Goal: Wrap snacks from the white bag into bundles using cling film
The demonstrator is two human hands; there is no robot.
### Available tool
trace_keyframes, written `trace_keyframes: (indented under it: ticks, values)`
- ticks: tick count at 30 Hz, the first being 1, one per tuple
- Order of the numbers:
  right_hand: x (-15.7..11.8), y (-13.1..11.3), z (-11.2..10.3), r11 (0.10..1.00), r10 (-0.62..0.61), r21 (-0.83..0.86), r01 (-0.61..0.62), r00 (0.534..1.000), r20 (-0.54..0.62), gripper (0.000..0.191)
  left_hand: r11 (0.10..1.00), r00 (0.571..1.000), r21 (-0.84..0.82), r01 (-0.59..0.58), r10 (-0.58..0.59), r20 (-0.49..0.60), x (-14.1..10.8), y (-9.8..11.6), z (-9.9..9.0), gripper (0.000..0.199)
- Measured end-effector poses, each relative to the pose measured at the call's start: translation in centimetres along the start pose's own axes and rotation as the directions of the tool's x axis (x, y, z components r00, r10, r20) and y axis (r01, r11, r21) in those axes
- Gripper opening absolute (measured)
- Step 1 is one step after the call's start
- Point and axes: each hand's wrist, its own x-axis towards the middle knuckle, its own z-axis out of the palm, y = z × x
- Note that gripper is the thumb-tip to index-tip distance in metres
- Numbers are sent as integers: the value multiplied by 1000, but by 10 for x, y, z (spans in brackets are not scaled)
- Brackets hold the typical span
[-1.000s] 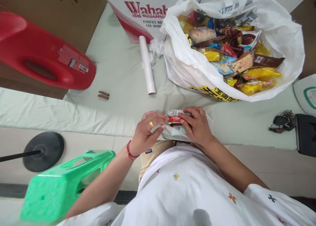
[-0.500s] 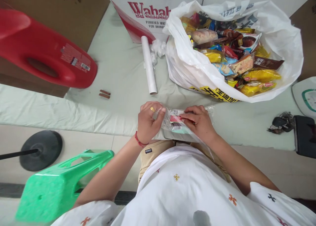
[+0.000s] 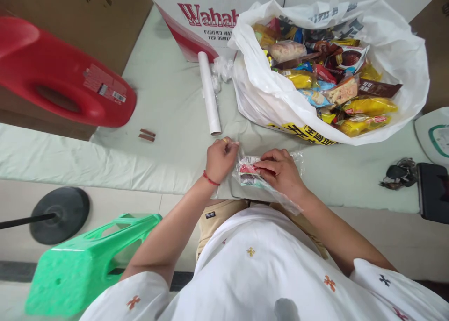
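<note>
Between my hands at the table's front edge lie a few small snack packets (image 3: 248,169), red, dark and pale green with barcodes. Clear plastic film (image 3: 286,196) covers them and spreads out under my right forearm. My left hand (image 3: 221,158) is closed in a pinch on the film's left edge, just beyond the packets. My right hand (image 3: 280,171) rests on the wrapped packets, thumb and fingers pressed together over the film near the red one. Just past my left hand lies a white roll (image 3: 209,96), with crumpled clear film (image 3: 222,69) beside it.
A white plastic bag (image 3: 259,96) full of wrapped snacks stands at back right, before a Wahaha carton (image 3: 210,17). A red jug (image 3: 70,82) and brown strips (image 3: 147,135) are at left. Keys (image 3: 400,174) and a black phone (image 3: 433,192) lie right. A green stool (image 3: 63,274) stands below.
My left hand has moved slightly right and away from me, curling from a looser grip into a tight pinch that pulls the film. My right hand has stayed nearly in place.
</note>
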Motion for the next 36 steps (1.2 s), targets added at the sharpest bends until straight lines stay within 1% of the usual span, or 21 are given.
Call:
trace_keyframes:
  ticks: [1,3,5,6,7,9,11,13,16,18,20,22,25,26,28,29,30,31,33,35,36]
  values:
    - [0,-1,0,1000,4,0,-4,1000,3,19,988,999,-151,29,-24,32,-2,1,-5,33]
    - [-1,-2,0,1000,7,-2,-7,1000,2,19,896,995,-436,87,-53,89,-5,2,-19,39]
    - [-2,-2,0,1000,4,-4,-4,1000,-3,18,780,987,-605,159,-109,118,-8,-2,-33,42]
    - [-2,-2,1,1000,4,-3,-4,1000,-4,19,748,977,-629,214,-163,139,-9,-6,-40,41]
    - [-2,-1,1,1000,4,-1,-4,1000,-5,19,741,959,-609,283,-224,173,-10,-10,-47,39]
    - [-2,-1,1,1000,6,3,-6,1000,-2,20,767,899,-474,433,-332,284,-11,-19,-56,34]
    - [-3,0,2,1000,7,3,-7,1000,-2,21,786,831,-332,521,-379,407,-13,-22,-61,37]
    - [-3,1,2,1000,6,0,-6,1000,-7,20,795,789,-285,536,-351,504,-15,-19,-61,43]
    - [-3,1,2,1000,-3,3,3,1000,-14,19,818,751,-253,517,-291,592,-15,-6,-54,47]
    - [-3,1,2,1000,-7,10,7,1000,-14,20,819,728,-234,524,-288,622,-13,0,-48,48]
    - [-3,1,1,1000,-2,15,2,1000,-10,20,810,718,-231,538,-296,630,-11,0,-45,47]
    - [-3,1,1,1000,6,19,-6,1000,-4,20,815,729,-231,531,-300,616,-9,-8,-47,43]
    - [-3,1,1,999,9,31,-9,1000,2,20,831,784,-228,508,-336,522,-12,-22,-58,38]
    - [-3,1,1,999,8,33,-8,1000,2,20,823,798,-236,517,-364,479,-14,-25,-61,40]
    - [-3,2,1,1000,3,29,-3,1000,1,20,802,799,-242,546,-411,439,-19,-24,-66,50]
    - [-3,2,1,1000,-2,23,2,1000,-1,20,807,800,-235,542,-411,437,-23,-20,-65,56]
    - [-3,3,2,1000,-6,16,6,1000,-3,19,831,813,-217,512,-388,434,-26,-14,-63,61]
    - [-3,3,2,1000,-11,10,11,1000,-5,19,869,833,-186,459,-349,429,-28,-6,-59,63]
    - [-3,3,1,1000,-20,-2,20,1000,-10,19,950,886,-72,304,-254,388,-31,11,-50,59]
    - [-3,2,1,1000,-25,-8,24,1000,-11,19,975,901,69,211,-222,374,-31,25,-43,55]
    - [-3,2,1,1000,-25,-8,25,1000,-8,19,974,898,120,192,-224,378,-30,28,-40,53]
